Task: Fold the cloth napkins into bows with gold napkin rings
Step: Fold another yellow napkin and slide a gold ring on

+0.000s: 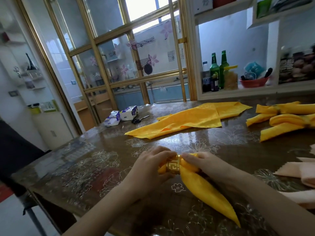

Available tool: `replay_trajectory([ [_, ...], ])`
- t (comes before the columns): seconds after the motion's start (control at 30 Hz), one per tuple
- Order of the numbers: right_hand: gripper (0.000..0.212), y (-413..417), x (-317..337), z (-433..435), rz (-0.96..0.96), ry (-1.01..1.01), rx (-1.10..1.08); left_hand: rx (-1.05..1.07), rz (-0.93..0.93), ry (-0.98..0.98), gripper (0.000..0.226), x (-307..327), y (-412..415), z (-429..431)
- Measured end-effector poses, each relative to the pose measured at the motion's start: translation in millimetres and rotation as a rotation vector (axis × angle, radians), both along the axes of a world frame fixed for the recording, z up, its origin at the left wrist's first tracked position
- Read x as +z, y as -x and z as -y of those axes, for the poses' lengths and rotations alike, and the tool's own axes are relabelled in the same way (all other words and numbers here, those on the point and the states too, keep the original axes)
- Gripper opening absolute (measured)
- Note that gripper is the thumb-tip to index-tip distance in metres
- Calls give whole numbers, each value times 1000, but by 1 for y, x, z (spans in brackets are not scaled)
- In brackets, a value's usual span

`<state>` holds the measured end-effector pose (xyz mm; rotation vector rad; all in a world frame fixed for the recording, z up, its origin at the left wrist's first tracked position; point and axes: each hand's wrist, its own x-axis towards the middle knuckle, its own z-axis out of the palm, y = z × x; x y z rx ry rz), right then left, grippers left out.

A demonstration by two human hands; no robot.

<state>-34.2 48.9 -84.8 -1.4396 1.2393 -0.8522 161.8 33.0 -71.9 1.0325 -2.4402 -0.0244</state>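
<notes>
1. i see left grip (150, 165) holding the gold ring (173, 166), near centre of counter (85, 159).
2. right grip (199, 161) pinches yellow napkin (204, 189) at the ring's right side.
3. napkin tail lies toward near right.

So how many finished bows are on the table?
2, both at the far right of the table: one bow by the back edge, another bow just in front of it. More may lie past the picture's edge.

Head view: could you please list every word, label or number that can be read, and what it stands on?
No text can be read.
Tissue packs: blue print, blurred.
Green bottles: labels too small.
Box on top shelf: scrawl illegible.
Gold napkin ring: fret pattern only.
</notes>
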Motion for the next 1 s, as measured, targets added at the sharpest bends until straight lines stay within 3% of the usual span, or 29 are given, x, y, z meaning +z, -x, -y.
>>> replay_trajectory([
  [0.07, 41, 2, 0, -1, 55, -21, -67, 9, -94, -51, 71, -2, 1, -2],
  [0.13, 40, 7, 4, -1, 203, -76, -97, 94, -311, -202, 79, 4, 3, -8],
  [0.27, 43, 8, 9, -3, 421, -124, -112, 274, -614, -503, 45, 10, 4, -15],
  [0.33, 49, 4, 8, -4, 458, -124, -116, 360, -709, -635, 50, 8, 6, -15],
  [0.4, 52, 1, 8, -5, 497, -119, -116, 371, -810, -904, 57, 8, 9, -16],
  [0.5, 49, 3, 8, -4, 489, -105, -127, 346, -828, -1095, 30, 9, 14, -20],
  [0.6, 37, 7, 10, -2, 426, -92, -138, 435, -790, -954, 19, 9, 12, -13],
  [0.7, 25, 10, 13, -2, 327, -35, -192, 482, -700, -938, 13, 12, 6, -7],
  [0.83, 38, 14, 18, -3, 295, 50, -199, 523, -539, -949, 10, 17, -1, 2],
  [1.0, 45, 18, 13, -1, -307, 500, -258, 453, -547, -1057, 15, 20, -8, 1],
])
